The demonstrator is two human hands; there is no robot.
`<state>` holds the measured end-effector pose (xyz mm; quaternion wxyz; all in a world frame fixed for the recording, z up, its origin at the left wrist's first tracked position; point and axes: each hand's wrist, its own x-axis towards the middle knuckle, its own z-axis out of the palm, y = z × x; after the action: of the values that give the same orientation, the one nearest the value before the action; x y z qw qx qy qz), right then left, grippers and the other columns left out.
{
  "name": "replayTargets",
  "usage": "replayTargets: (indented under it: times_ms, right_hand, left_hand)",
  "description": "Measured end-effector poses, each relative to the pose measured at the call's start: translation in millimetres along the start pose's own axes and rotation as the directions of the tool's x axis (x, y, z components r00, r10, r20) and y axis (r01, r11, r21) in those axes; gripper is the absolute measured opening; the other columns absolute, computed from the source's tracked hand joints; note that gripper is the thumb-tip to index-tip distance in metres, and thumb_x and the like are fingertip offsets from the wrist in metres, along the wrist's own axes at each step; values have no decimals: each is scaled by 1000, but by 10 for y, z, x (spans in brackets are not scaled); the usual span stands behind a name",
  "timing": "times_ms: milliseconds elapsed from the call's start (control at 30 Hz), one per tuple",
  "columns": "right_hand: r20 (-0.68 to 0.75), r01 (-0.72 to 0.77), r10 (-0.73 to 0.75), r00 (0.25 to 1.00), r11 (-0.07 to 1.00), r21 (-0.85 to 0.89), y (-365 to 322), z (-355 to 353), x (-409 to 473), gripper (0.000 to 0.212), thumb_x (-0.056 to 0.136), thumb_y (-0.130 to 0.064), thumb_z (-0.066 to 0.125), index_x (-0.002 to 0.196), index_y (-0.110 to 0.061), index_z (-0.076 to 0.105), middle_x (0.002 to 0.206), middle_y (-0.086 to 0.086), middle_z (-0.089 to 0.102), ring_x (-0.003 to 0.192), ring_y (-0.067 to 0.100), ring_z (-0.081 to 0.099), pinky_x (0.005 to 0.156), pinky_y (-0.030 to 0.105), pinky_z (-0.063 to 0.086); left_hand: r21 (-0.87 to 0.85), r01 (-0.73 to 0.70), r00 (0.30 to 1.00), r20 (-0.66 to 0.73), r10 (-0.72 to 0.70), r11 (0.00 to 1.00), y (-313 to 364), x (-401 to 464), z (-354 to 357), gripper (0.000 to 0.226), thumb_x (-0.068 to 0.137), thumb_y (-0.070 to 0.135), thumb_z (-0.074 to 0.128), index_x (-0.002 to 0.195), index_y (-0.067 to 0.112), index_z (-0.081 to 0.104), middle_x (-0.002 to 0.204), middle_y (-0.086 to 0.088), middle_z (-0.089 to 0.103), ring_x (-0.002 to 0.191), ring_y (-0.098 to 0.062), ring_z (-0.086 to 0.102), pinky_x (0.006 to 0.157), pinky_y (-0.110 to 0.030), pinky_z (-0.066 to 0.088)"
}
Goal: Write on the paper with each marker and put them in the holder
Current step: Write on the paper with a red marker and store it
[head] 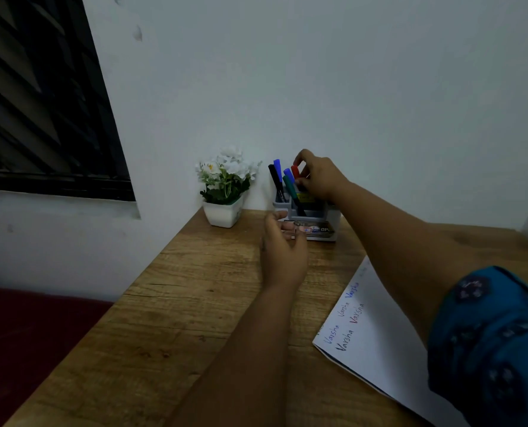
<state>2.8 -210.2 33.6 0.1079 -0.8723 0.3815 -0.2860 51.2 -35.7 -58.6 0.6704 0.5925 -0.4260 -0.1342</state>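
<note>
A grey holder [330,218] stands at the back of the wooden desk against the wall. Several markers stick up from it: a black one [275,180], two blue ones [277,167] and a green one [290,189]. My right hand [321,177] reaches over the holder and pinches a red marker [295,171] that stands in it. My left hand [282,251] hovers open just in front of the holder, fingers spread. White paper [376,343] with a word written several times in different colours lies at the right.
A small white pot of white flowers [225,186] stands left of the holder. The wooden desk [176,303] ends at a left edge, with a dark red seat [25,334] below. A dark window [34,103] fills the upper left.
</note>
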Motion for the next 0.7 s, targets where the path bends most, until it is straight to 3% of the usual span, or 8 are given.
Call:
replayTargets:
  times_ms: [167, 267, 367, 533, 700]
  right_hand:
    - [-200, -12, 41, 979, 989, 147, 53, -74, 35, 39, 93, -7, 61, 126, -17, 44, 95, 14, 66, 81, 28, 66, 71, 33, 53]
    - [-93, -13, 17, 996, 999, 51, 86, -98, 47, 33, 95, -8, 58, 125, -18, 47, 102, 19, 67, 87, 30, 68, 81, 42, 58]
    - [-33, -26, 25, 999, 999, -26, 79, -41, 30, 25, 99, -14, 52, 123, -19, 50, 103, 19, 65, 88, 33, 66, 81, 46, 58]
    - [-68, -13, 4, 998, 992, -127, 34, -16, 52, 23, 104, -21, 40, 125, -16, 48, 100, 22, 63, 82, 34, 62, 73, 44, 55]
    - [-18, 4, -8, 1000, 983, -181, 29, -1, 38, 32, 100, -24, 50, 132, -19, 46, 108, 20, 63, 83, 28, 59, 72, 38, 51]
  left_hand:
    - [15, -7, 1000, 10, 7, 1000, -1, -3, 3, 36, 91, 17, 60, 124, 20, 46, 107, 0, 60, 94, -10, 59, 73, -17, 45]
    - [10, -2, 1000, 11, 2, 1000, 0, 3, 7, 36, 91, 17, 60, 124, 20, 46, 107, 0, 59, 92, -7, 58, 68, -10, 40]
    - [17, -1, 1000, 12, 1, 1000, -4, 7, 6, 36, 91, 16, 60, 124, 20, 46, 107, 0, 60, 93, -8, 59, 68, -9, 40]
    - [27, -9, 1000, 10, 9, 1000, -9, 10, 7, 36, 91, 15, 60, 124, 19, 47, 108, -1, 60, 94, -10, 60, 69, -9, 40]
    - [39, -6, 1000, 7, 5, 999, -13, 20, -2, 38, 91, 17, 61, 126, 18, 46, 108, -1, 60, 94, -11, 60, 72, -14, 44]
